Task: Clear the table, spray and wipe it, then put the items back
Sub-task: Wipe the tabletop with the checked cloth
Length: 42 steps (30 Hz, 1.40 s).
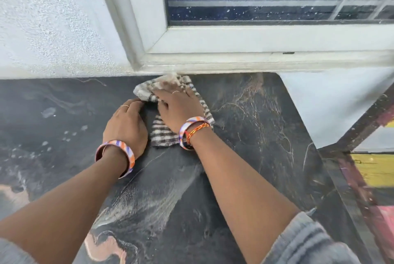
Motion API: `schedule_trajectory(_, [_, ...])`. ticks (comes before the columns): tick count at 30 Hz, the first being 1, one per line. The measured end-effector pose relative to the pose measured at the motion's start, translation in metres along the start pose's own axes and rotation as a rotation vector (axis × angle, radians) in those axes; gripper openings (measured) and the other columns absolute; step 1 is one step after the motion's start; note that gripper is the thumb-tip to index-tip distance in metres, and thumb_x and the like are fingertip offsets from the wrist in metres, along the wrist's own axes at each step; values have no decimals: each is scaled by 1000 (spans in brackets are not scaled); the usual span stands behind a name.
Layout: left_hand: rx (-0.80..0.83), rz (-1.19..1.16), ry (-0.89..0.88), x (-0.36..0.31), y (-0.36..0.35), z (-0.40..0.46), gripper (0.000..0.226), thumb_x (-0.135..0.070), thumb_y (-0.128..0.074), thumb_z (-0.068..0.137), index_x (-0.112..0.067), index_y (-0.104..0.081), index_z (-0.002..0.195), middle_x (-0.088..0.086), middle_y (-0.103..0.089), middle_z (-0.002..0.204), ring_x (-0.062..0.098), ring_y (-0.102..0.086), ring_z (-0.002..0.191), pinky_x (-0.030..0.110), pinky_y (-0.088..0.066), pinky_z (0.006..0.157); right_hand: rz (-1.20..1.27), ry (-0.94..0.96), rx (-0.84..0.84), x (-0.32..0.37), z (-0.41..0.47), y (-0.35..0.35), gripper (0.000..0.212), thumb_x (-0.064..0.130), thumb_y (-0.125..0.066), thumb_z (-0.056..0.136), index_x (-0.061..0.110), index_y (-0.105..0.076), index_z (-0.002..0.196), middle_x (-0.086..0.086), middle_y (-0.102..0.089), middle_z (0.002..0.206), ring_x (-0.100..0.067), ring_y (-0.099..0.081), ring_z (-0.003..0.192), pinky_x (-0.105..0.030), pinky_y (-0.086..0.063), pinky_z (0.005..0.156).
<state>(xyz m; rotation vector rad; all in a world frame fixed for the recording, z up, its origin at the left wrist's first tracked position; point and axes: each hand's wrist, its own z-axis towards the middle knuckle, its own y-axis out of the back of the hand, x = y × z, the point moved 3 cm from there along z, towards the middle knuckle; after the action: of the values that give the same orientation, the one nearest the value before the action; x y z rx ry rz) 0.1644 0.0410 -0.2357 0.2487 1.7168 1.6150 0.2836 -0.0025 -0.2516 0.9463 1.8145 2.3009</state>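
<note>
A striped black-and-white cloth [162, 129] lies crumpled on the dark marbled table [255, 127], near its far edge under the window sill. My right hand [181, 107] presses flat on the cloth with spread fingers. Beside the cloth's left edge my left hand [125, 124] rests on the tabletop, fingers curled down against the surface; whether they touch the cloth I cannot tell. Wet streaks and droplets mark the table around the hands. Both wrists wear striped bangles.
A white wall [53, 29] and a window frame [234, 50] rise right behind the table's far edge. The table's right edge [332, 178] drops off to a colourful floor area [375, 174]. Droplets [49, 112] sit on the left part.
</note>
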Motion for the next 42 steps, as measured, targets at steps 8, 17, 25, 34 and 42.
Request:
schedule_trajectory(8, [-46, -25, -3, -2, 1, 0, 35, -3, -41, 89, -4, -54, 122, 13, -49, 139, 35, -47, 125, 41, -40, 101, -93, -807, -153, -180, -62, 108, 50, 33, -28, 97, 34, -27, 146, 1, -24, 157, -26, -16, 146, -48, -5, 119])
schedule_trajectory(17, [-21, 36, 31, -6, 2, -4, 35, -7, -38, 91, -7, -50, 124, 13, -46, 141, 38, -46, 124, 46, -42, 97, -114, -276, -79, -35, -47, 41, 47, 20, -39, 95, 32, -40, 140, 1, -28, 155, -25, -20, 144, -43, -11, 119])
schedule_trajectory(25, [-22, 2, 19, -7, 2, -6, 38, -5, -36, 92, -7, -49, 127, 9, -45, 144, 32, -43, 129, 40, -36, 105, -58, -304, -20, -90, -10, 63, 47, 29, -30, 98, 39, -30, 144, 9, -24, 156, -12, -13, 146, -51, 8, 116])
schedule_trajectory(34, [-26, 5, 30, -8, 3, -5, 36, -8, -37, 92, -7, -49, 126, 9, -44, 144, 34, -45, 127, 42, -40, 99, -202, -845, -124, -167, -38, 99, 51, 25, -29, 98, 20, -22, 149, -6, -14, 159, -29, -9, 146, -48, -4, 119])
schedule_trajectory(42, [-26, -8, -4, -4, 3, -3, 38, -7, -36, 92, -5, -48, 128, 13, -44, 143, 34, -43, 128, 42, -39, 100, -80, -74, 2, 7, 1, 21, 46, 20, -35, 97, 32, -38, 141, -4, -39, 150, -22, -34, 139, -36, -16, 118])
